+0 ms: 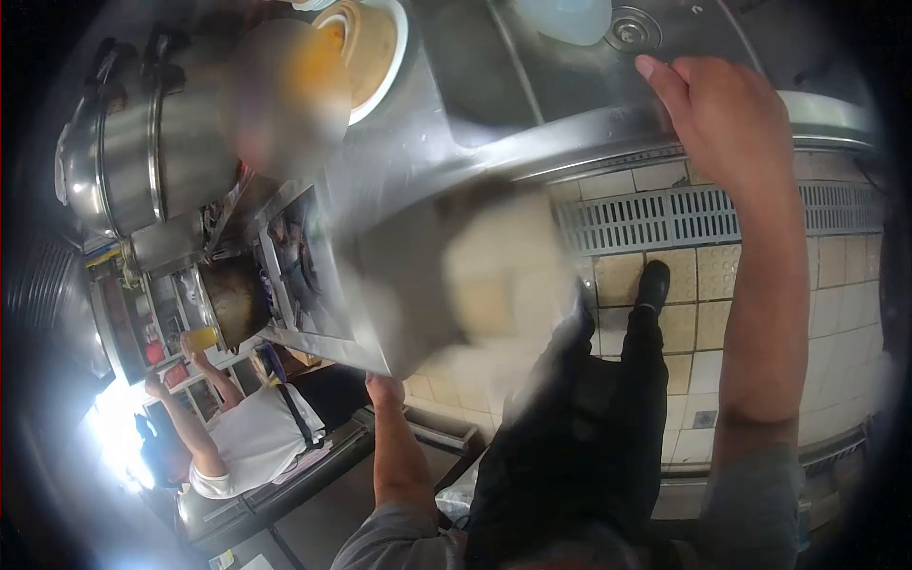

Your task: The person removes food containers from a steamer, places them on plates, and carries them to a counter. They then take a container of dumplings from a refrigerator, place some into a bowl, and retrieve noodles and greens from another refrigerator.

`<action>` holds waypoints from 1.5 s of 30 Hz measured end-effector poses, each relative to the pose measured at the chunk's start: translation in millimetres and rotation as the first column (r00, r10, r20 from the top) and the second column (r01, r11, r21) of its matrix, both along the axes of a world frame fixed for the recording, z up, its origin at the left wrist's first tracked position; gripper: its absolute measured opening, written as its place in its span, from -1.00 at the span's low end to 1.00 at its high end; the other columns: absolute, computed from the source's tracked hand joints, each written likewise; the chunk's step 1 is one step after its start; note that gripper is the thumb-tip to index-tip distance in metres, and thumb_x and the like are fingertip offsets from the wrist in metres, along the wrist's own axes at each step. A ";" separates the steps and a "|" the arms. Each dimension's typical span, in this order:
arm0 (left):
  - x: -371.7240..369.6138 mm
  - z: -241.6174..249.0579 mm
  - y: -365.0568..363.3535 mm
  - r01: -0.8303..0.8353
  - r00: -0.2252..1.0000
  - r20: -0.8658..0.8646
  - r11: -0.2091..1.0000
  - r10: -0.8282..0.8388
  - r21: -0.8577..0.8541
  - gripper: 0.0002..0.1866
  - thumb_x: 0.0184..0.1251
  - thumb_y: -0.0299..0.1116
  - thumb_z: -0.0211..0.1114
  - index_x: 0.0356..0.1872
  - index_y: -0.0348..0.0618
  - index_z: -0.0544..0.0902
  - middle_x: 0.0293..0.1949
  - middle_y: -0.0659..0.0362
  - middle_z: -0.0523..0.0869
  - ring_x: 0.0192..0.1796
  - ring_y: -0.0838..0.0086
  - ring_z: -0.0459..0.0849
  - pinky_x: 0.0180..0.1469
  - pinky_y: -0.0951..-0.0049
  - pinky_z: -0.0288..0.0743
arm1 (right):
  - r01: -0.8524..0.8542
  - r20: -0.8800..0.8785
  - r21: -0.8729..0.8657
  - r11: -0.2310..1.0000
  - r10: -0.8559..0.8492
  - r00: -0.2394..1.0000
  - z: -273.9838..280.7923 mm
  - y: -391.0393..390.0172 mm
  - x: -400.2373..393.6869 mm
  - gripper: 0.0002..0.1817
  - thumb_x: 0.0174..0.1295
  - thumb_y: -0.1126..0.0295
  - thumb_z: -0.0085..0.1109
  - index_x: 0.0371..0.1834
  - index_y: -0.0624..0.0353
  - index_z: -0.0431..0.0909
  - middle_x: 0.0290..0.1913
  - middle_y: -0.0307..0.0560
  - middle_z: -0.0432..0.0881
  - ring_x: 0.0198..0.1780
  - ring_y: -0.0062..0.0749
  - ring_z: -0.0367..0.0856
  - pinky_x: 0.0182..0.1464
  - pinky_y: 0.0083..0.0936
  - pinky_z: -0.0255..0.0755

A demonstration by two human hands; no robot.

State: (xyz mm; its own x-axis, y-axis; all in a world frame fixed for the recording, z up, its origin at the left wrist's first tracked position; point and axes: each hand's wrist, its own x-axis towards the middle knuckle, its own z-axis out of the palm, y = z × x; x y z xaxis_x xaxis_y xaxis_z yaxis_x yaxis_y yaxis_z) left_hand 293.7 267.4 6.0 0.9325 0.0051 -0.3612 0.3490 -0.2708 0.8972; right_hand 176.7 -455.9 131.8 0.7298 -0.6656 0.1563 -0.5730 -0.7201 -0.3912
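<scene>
My right hand (727, 112) is closed, its thumb stretched along the side, above the front rim of a steel sink (570, 71). The curled fingers face away, so what they hold, if anything, is hidden. A round drain (634, 30) lies just beyond the thumb. My left hand (385, 388) is lower and to the left, its fingers closed at the corner of a steel panel (366, 353). A pale, tan-and-white smear (503, 275) blurs the area between my arms. Beside the sink, a white-rimmed plate (388, 71) carries food with an orange patch.
Large steel pots (142, 142) stand at the left. A co-worker in a white shirt (252, 437) is beyond them, one hand near a yellow container (199, 337). A floor drain grate (665, 217) crosses the tiled floor (708, 323) beneath the sink. A translucent bowl (570, 17) is in the sink.
</scene>
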 end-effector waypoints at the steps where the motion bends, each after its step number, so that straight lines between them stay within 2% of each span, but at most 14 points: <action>1: -0.8 2.1 -0.6 -0.112 0.993 -0.041 0.992 0.110 -0.058 -0.68 0.43 -0.36 0.04 0.14 -0.17 0.51 0.06 0.10 0.65 0.06 0.31 0.61 0.08 0.31 0.50 | 0.002 -0.001 0.007 1.000 -0.002 1.000 3.8 1.1 0.3 -0.41 0.39 -0.06 -0.08 -0.65 0.18 0.49 -0.63 0.02 0.52 -0.44 0.03 0.55 -0.29 -0.12 0.38; 2: -2.3 6.8 -7.6 -0.225 0.972 -0.089 0.968 0.216 -0.111 -0.65 0.41 -0.38 0.11 0.18 -0.15 0.47 0.02 0.12 0.65 -0.01 0.28 0.66 -0.04 0.22 0.60 | 0.001 0.001 0.035 0.999 -0.001 1.000 8.9 3.0 0.9 -0.41 0.39 -0.06 -0.07 -0.66 0.18 0.49 -0.63 0.02 0.52 -0.44 0.03 0.54 -0.30 -0.13 0.38; 6: -5.4 8.3 -16.7 -0.276 0.961 -0.056 0.957 0.272 -0.088 -0.63 0.39 -0.39 0.14 0.19 -0.13 0.46 0.02 0.11 0.65 -0.03 0.28 0.66 -0.05 0.21 0.60 | -0.010 0.025 0.042 0.999 0.009 1.000 10.7 3.9 0.8 -0.40 0.39 -0.06 -0.06 -0.67 0.20 0.48 -0.65 0.03 0.50 -0.47 0.02 0.53 -0.32 -0.14 0.37; 7: -6.3 7.3 -16.4 -0.117 0.993 0.031 0.993 0.116 0.029 -0.66 0.39 -0.42 0.09 0.15 -0.19 0.50 0.05 0.10 0.64 0.01 0.31 0.64 0.05 0.28 0.53 | -0.010 0.025 0.041 0.999 0.009 1.000 10.5 3.6 0.6 -0.40 0.39 -0.06 -0.06 -0.67 0.20 0.48 -0.65 0.03 0.50 -0.47 0.02 0.53 -0.32 -0.14 0.37; 9: -10.0 12.1 -33.1 0.034 0.994 0.097 0.987 -0.050 0.156 -0.68 0.39 -0.46 0.04 0.11 -0.24 0.53 0.08 0.09 0.64 0.05 0.33 0.62 0.15 0.35 0.46 | -0.019 0.055 0.049 0.999 0.016 0.998 9.9 3.3 0.2 -0.40 0.38 -0.06 -0.05 -0.68 0.20 0.47 -0.67 0.02 0.49 -0.50 0.02 0.52 -0.34 -0.14 0.36; 11: -16.3 19.2 -58.8 -0.231 0.972 0.051 0.973 0.229 0.018 -0.68 0.38 -0.49 0.05 0.12 -0.26 0.51 0.04 0.08 0.64 0.03 0.35 0.61 0.08 0.39 0.50 | -0.021 0.052 0.072 0.997 0.017 0.998 10.4 3.2 0.4 -0.40 0.38 -0.06 -0.04 -0.68 0.20 0.47 -0.68 0.02 0.48 -0.51 0.01 0.51 -0.34 -0.15 0.36; 14: -12.1 7.7 -34.3 -0.205 0.974 0.080 0.976 0.211 -0.072 -0.57 0.30 -0.45 0.23 0.20 -0.11 0.44 0.01 0.10 0.64 -0.03 0.24 0.66 -0.06 0.22 0.61 | -0.021 0.050 0.084 0.996 0.017 0.999 9.9 3.1 -0.3 -0.40 0.38 -0.07 -0.04 -0.67 0.20 0.47 -0.69 0.01 0.47 -0.53 0.00 0.50 -0.36 -0.15 0.35; 17: -11.3 1.5 -28.1 -0.220 0.966 0.107 0.966 0.234 -0.132 -0.55 0.27 -0.46 0.24 0.20 -0.12 0.43 0.00 0.11 0.65 -0.07 0.26 0.68 -0.10 0.28 0.62 | -0.030 0.076 0.058 0.998 0.025 0.997 6.3 2.1 -1.4 -0.39 0.38 -0.08 -0.04 -0.66 0.20 0.48 -0.68 0.01 0.47 -0.52 -0.02 0.51 -0.36 -0.16 0.35; 20: -9.6 3.0 -28.3 -0.123 0.982 0.138 0.992 0.126 -0.025 -0.53 0.24 -0.49 0.25 0.20 -0.14 0.43 0.00 0.10 0.65 -0.08 0.27 0.68 -0.10 0.30 0.62 | -0.015 0.050 0.082 0.996 0.011 0.999 9.8 3.2 1.0 -0.39 0.38 -0.09 -0.05 -0.66 0.21 0.48 -0.66 0.02 0.47 -0.50 -0.03 0.51 -0.35 -0.17 0.35; 27: -13.9 3.7 -34.7 -0.151 0.974 0.152 0.982 0.167 -0.114 -0.54 0.25 -0.54 0.23 0.19 -0.16 0.43 0.02 0.10 0.64 -0.01 0.27 0.67 -0.03 0.27 0.62 | 0.024 -0.014 0.106 0.994 -0.022 1.000 11.6 3.9 2.3 -0.37 0.37 -0.13 -0.07 -0.65 0.21 0.47 -0.64 0.02 0.48 -0.48 -0.04 0.51 -0.34 -0.16 0.34; 29: -16.2 3.2 -39.7 -0.218 0.959 0.171 0.974 0.224 -0.055 -0.64 0.32 -0.51 0.17 0.14 -0.25 0.48 0.03 0.10 0.63 0.02 0.35 0.61 0.08 0.33 0.48 | 0.029 -0.027 0.117 0.993 -0.026 0.999 11.8 3.4 3.2 -0.37 0.37 -0.13 -0.07 -0.65 0.21 0.47 -0.64 0.02 0.48 -0.47 -0.03 0.51 -0.33 -0.16 0.34; 32: -15.4 1.8 -40.0 -0.216 0.959 0.180 0.976 0.219 -0.036 -0.64 0.33 -0.50 0.16 0.15 -0.25 0.47 0.05 0.08 0.61 0.05 0.32 0.60 0.10 0.31 0.48 | 0.034 -0.040 0.106 0.994 -0.030 0.999 10.8 3.3 3.7 -0.36 0.37 -0.14 -0.07 -0.64 0.21 0.48 -0.64 0.02 0.47 -0.47 -0.03 0.51 -0.33 -0.16 0.33; 36: -14.1 -1.1 -32.8 -0.202 0.960 0.193 0.979 0.204 -0.031 -0.63 0.34 -0.50 0.15 0.16 -0.26 0.46 0.06 0.06 0.61 0.07 0.31 0.59 0.12 0.30 0.48 | 0.014 -0.027 0.042 0.999 -0.013 1.000 8.7 2.2 3.6 -0.35 0.37 -0.16 -0.08 -0.65 0.21 0.48 -0.65 0.01 0.45 -0.48 -0.05 0.50 -0.33 -0.18 0.33; 45: -17.1 0.0 -38.4 -0.184 0.962 0.206 0.983 0.180 0.003 -0.60 0.33 -0.45 0.18 0.18 -0.25 0.43 0.05 0.10 0.61 0.02 0.35 0.61 0.06 0.34 0.51 | 0.049 -0.052 0.086 0.995 -0.044 0.998 13.5 5.7 5.3 -0.33 0.37 -0.18 -0.09 -0.66 0.21 0.47 -0.69 -0.02 0.43 -0.52 -0.08 0.47 -0.35 -0.22 0.32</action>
State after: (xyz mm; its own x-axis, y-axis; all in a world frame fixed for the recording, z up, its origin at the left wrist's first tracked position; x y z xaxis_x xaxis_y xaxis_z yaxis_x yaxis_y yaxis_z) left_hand 276.7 229.0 5.9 0.9689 0.1876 -0.1611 0.2043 -0.2404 0.9489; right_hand 182.1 -450.1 145.3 0.7032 -0.7084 0.0606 -0.6254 -0.6569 -0.4211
